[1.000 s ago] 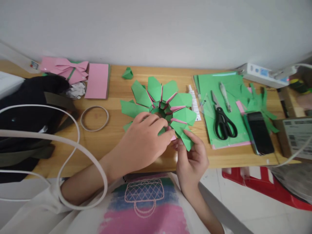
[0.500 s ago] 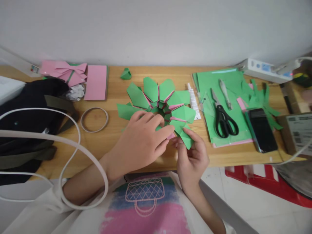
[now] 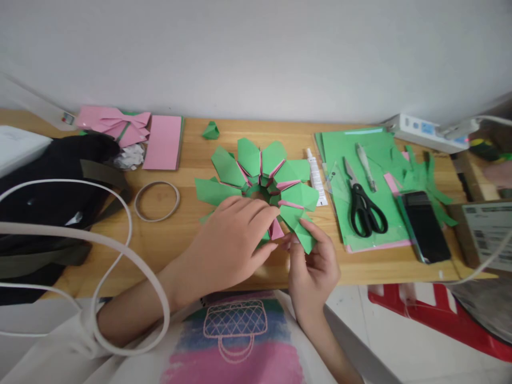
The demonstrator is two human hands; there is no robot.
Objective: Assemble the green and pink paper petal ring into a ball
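The wreath of green and pink paper (image 3: 254, 165) serves as the clock: the left hand (image 3: 234, 240) covers its seven o'clock side, and the right hand (image 3: 314, 261) pinches a green petal (image 3: 304, 240) between four and five. Near half past two lies a white tube (image 3: 317, 178); at three, black-handled scissors (image 3: 361, 198) rest on green sheets (image 3: 340, 144).

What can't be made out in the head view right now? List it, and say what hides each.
- Near-left part of the paper flower: head view, covered by the left hand.
- Print on the white tube: head view, too small.
- Box: head view, cut off by the right edge; its label is too blurred.
- Dark cloth: head view, cut off by the left edge.
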